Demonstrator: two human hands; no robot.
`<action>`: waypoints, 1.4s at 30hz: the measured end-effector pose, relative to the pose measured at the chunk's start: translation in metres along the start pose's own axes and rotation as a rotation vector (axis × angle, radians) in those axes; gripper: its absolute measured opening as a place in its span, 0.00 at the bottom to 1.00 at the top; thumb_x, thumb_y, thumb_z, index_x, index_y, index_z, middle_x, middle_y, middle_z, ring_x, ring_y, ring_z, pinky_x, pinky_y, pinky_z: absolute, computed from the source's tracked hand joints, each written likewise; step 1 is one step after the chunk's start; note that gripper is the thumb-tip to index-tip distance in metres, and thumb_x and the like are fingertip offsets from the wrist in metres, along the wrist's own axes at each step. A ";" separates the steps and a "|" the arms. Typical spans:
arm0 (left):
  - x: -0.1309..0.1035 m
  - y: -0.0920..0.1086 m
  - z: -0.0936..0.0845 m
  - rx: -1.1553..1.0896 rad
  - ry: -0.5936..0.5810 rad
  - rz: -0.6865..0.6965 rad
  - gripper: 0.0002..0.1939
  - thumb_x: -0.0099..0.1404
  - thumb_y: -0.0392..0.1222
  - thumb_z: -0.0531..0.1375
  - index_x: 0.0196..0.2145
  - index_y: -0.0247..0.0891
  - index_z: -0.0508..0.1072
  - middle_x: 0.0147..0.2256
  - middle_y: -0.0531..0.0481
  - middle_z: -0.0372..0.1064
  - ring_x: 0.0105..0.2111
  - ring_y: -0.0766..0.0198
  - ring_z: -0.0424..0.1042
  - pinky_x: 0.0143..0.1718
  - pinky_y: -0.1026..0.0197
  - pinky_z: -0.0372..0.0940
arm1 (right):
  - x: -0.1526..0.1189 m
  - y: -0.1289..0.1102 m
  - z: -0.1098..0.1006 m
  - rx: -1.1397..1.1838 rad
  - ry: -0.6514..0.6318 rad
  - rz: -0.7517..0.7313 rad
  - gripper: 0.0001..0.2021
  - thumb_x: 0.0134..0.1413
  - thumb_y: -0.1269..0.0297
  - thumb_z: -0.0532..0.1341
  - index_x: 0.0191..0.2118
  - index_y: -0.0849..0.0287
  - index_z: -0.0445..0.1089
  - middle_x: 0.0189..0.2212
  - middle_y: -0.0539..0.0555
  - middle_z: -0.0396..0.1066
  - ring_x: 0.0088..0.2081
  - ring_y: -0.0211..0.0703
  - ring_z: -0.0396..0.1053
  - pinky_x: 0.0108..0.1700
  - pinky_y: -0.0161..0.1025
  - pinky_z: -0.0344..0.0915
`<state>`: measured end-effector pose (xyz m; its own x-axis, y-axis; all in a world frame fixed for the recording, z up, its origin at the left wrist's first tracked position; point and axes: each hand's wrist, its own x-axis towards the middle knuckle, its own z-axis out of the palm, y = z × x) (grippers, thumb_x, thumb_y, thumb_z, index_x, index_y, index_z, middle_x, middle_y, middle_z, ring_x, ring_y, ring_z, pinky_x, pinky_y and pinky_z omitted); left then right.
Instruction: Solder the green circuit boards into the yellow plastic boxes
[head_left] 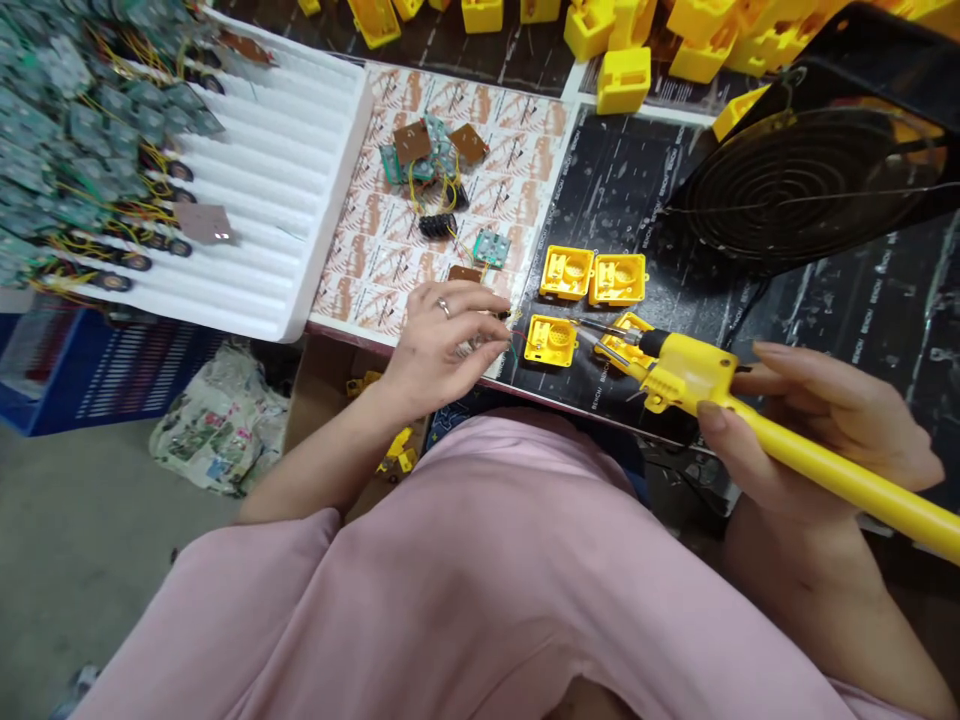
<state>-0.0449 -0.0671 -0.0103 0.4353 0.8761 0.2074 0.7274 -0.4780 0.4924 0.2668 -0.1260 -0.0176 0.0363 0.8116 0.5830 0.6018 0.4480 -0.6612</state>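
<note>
My right hand [832, 430] is wrapped round a yellow soldering gun [694, 368], its thin metal tip pointing left. The tip is over the right side of a small open yellow plastic case [551, 343]; whether it touches cannot be told. My left hand [442, 345] is closed in a pinch at the left of that case, with thin red and green wires at its fingertips. What else those fingers hold is hidden. Two more open yellow cases, a left one [566, 272] and a right one [617, 279], sit behind. Another case [626, 340] lies partly under the soldering gun.
A round black fan [802, 190] stands at the right. Circuit boards with wires [427, 160] lie on the patterned sheet, near a green board [491, 248]. A white foam tray [277, 200] at the left carries many boards. Yellow cases [624, 80] line the back.
</note>
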 end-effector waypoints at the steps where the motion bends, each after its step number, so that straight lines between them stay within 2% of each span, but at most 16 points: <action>1: 0.000 0.002 0.004 0.022 0.018 0.019 0.09 0.71 0.45 0.58 0.36 0.45 0.78 0.47 0.49 0.80 0.53 0.55 0.73 0.61 0.43 0.61 | 0.000 -0.001 0.000 0.001 0.007 -0.006 0.31 0.40 0.66 0.77 0.54 0.47 0.75 0.33 0.50 0.80 0.23 0.39 0.73 0.15 0.34 0.59; 3: 0.002 0.004 0.011 0.079 0.022 0.085 0.07 0.70 0.44 0.59 0.36 0.47 0.78 0.47 0.51 0.80 0.55 0.55 0.72 0.63 0.39 0.57 | -0.001 -0.001 0.000 -0.009 0.012 0.003 0.30 0.41 0.68 0.76 0.53 0.48 0.76 0.33 0.50 0.80 0.23 0.38 0.73 0.16 0.33 0.60; 6: 0.007 0.003 0.018 0.133 -0.062 0.186 0.08 0.71 0.40 0.58 0.38 0.49 0.78 0.48 0.53 0.79 0.57 0.57 0.71 0.68 0.39 0.50 | -0.003 -0.001 -0.002 -0.018 0.044 0.013 0.27 0.42 0.69 0.76 0.52 0.49 0.77 0.34 0.51 0.81 0.25 0.38 0.75 0.20 0.31 0.64; 11: 0.023 -0.003 0.018 0.166 -0.142 0.173 0.11 0.73 0.38 0.55 0.39 0.48 0.78 0.39 0.53 0.79 0.53 0.58 0.73 0.69 0.37 0.48 | -0.004 0.002 -0.001 -0.001 0.048 0.011 0.26 0.43 0.69 0.75 0.52 0.50 0.78 0.32 0.51 0.80 0.24 0.39 0.74 0.20 0.32 0.66; 14: 0.029 -0.003 0.014 0.176 -0.148 0.204 0.14 0.74 0.38 0.53 0.39 0.48 0.79 0.35 0.53 0.78 0.47 0.59 0.74 0.68 0.39 0.50 | -0.004 0.004 -0.001 -0.003 0.064 0.005 0.25 0.43 0.67 0.75 0.51 0.48 0.78 0.33 0.50 0.80 0.24 0.40 0.74 0.18 0.34 0.65; 17: 0.030 -0.002 0.013 0.193 -0.120 0.219 0.14 0.74 0.41 0.53 0.40 0.45 0.80 0.33 0.52 0.78 0.41 0.60 0.74 0.63 0.43 0.57 | -0.005 0.008 0.000 0.008 0.077 0.036 0.25 0.42 0.66 0.76 0.50 0.48 0.78 0.35 0.52 0.81 0.24 0.41 0.75 0.19 0.34 0.66; 22: 0.031 0.000 0.012 0.184 -0.117 0.133 0.15 0.72 0.42 0.54 0.37 0.39 0.80 0.34 0.48 0.79 0.37 0.59 0.74 0.55 0.47 0.62 | -0.007 0.007 0.006 0.085 0.149 0.049 0.28 0.39 0.67 0.76 0.51 0.48 0.78 0.36 0.52 0.81 0.26 0.42 0.76 0.25 0.38 0.75; 26: 0.035 0.007 0.008 0.222 -0.135 0.104 0.15 0.70 0.41 0.53 0.34 0.38 0.80 0.31 0.47 0.77 0.36 0.57 0.73 0.52 0.48 0.61 | -0.008 -0.001 0.009 0.111 0.126 0.068 0.32 0.38 0.69 0.77 0.53 0.47 0.76 0.41 0.52 0.80 0.28 0.41 0.76 0.26 0.35 0.75; 29: 0.040 0.013 0.006 0.244 -0.134 0.107 0.15 0.70 0.41 0.53 0.35 0.38 0.80 0.32 0.47 0.77 0.37 0.57 0.73 0.50 0.47 0.60 | -0.008 -0.007 0.010 0.093 0.074 0.060 0.33 0.39 0.69 0.77 0.55 0.46 0.75 0.41 0.51 0.80 0.30 0.42 0.77 0.29 0.38 0.76; 34: 0.047 0.014 0.014 0.361 -0.143 0.120 0.16 0.71 0.41 0.51 0.35 0.38 0.79 0.31 0.46 0.76 0.36 0.56 0.71 0.49 0.46 0.59 | -0.008 -0.015 0.017 0.087 -0.044 -0.009 0.27 0.44 0.71 0.75 0.52 0.48 0.75 0.36 0.49 0.80 0.29 0.42 0.76 0.27 0.39 0.75; 39: 0.051 0.013 0.017 0.395 -0.130 0.177 0.15 0.69 0.39 0.51 0.33 0.39 0.77 0.27 0.48 0.73 0.33 0.58 0.69 0.47 0.47 0.58 | -0.009 -0.023 0.025 0.079 -0.031 -0.079 0.23 0.46 0.73 0.73 0.48 0.45 0.73 0.30 0.45 0.77 0.26 0.42 0.74 0.23 0.39 0.71; 42: 0.055 0.014 0.016 0.387 -0.147 0.171 0.14 0.67 0.39 0.52 0.31 0.39 0.77 0.26 0.49 0.71 0.33 0.57 0.68 0.46 0.47 0.58 | -0.009 -0.028 0.027 0.035 -0.055 -0.071 0.18 0.49 0.73 0.71 0.43 0.46 0.72 0.29 0.46 0.75 0.26 0.42 0.73 0.24 0.40 0.71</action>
<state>-0.0028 -0.0270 -0.0054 0.6172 0.7773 0.1223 0.7710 -0.6284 0.1028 0.2286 -0.1360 -0.0173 -0.0495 0.7962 0.6030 0.5731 0.5171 -0.6357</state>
